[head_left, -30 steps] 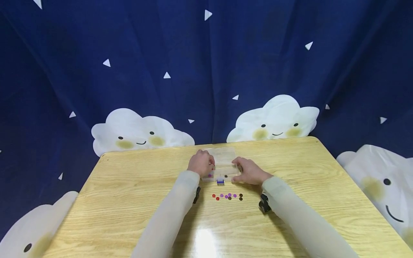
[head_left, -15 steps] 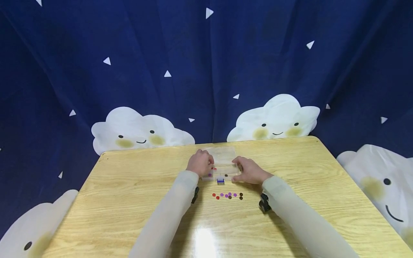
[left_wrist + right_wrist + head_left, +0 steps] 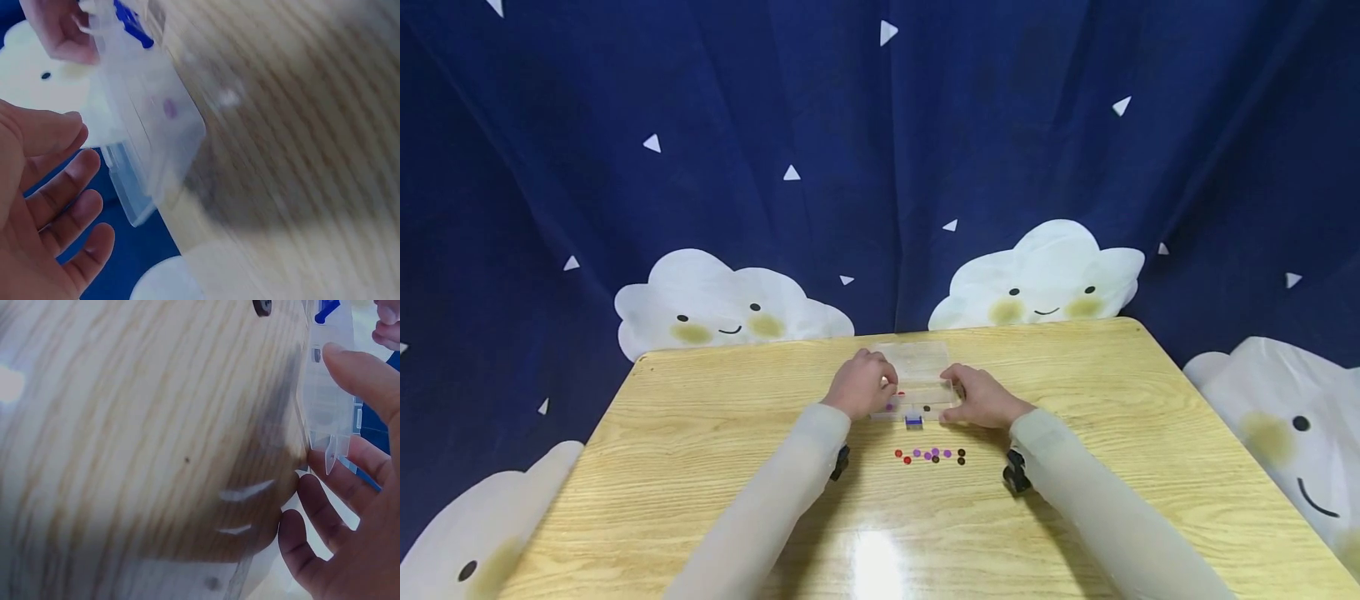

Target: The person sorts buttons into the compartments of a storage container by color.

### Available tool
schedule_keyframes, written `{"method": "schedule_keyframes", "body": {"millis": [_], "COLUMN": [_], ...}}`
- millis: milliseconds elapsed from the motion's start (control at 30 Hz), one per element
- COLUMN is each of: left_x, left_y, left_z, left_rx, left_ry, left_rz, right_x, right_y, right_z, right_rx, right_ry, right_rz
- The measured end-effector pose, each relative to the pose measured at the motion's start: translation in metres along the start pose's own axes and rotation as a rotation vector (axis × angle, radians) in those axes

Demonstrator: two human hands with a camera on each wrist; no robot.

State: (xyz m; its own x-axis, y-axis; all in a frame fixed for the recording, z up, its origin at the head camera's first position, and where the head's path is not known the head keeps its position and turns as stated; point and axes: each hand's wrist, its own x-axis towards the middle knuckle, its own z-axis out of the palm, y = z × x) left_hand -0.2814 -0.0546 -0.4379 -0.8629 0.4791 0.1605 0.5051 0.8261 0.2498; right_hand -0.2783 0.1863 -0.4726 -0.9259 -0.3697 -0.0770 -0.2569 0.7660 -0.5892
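A clear plastic box [image 3: 931, 399] stands near the table's far edge, its lid [image 3: 921, 360] raised behind it. Through its walls show a red piece [image 3: 901, 393], a purple one [image 3: 890, 407] and a black button [image 3: 927, 408]. A blue latch [image 3: 134, 24] sits on the front. My right hand [image 3: 985, 398] grips the box's right end, thumb in front and fingers behind. At the left end hovers my left hand [image 3: 861, 385], fingers loosely bent, thumb against the index finger, nothing visible between them; the left wrist view shows it apart from the box.
In front of the box, several small buttons lie on the wooden table [image 3: 700, 467]: red ones [image 3: 902, 457], purple ones [image 3: 928, 455] and black ones [image 3: 961, 457]. A dark blue curtain [image 3: 820, 125] with white clouds hangs behind the table.
My left hand has drawn back slightly left from over the box; the red at its fingertips now shows inside the box. My right hand keeps its hold.
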Motion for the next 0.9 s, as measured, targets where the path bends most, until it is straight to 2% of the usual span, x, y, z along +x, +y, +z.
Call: {"method": "schedule_keyframes", "body": {"millis": [200, 500, 900], "left_x": [-0.009, -0.028, -0.043], "left_y": [0.014, 0.032, 0.041], "left_z": [0.0, 0.013, 0.025], "left_rx": [0.018, 0.085, 0.132], "left_ry": [0.005, -0.07, -0.065], "left_rz": [0.113, 0.269, 0.308], "right_x": [-0.001, -0.001, -0.001], "right_y": [0.0, 0.0, -0.002], "right_z": [0.0, 0.002, 0.0], "right_rx": [0.006, -0.01, -0.017], "right_ry": [0.007, 0.001, 0.01], "right_rz": [-0.004, -0.022, -0.007]}}
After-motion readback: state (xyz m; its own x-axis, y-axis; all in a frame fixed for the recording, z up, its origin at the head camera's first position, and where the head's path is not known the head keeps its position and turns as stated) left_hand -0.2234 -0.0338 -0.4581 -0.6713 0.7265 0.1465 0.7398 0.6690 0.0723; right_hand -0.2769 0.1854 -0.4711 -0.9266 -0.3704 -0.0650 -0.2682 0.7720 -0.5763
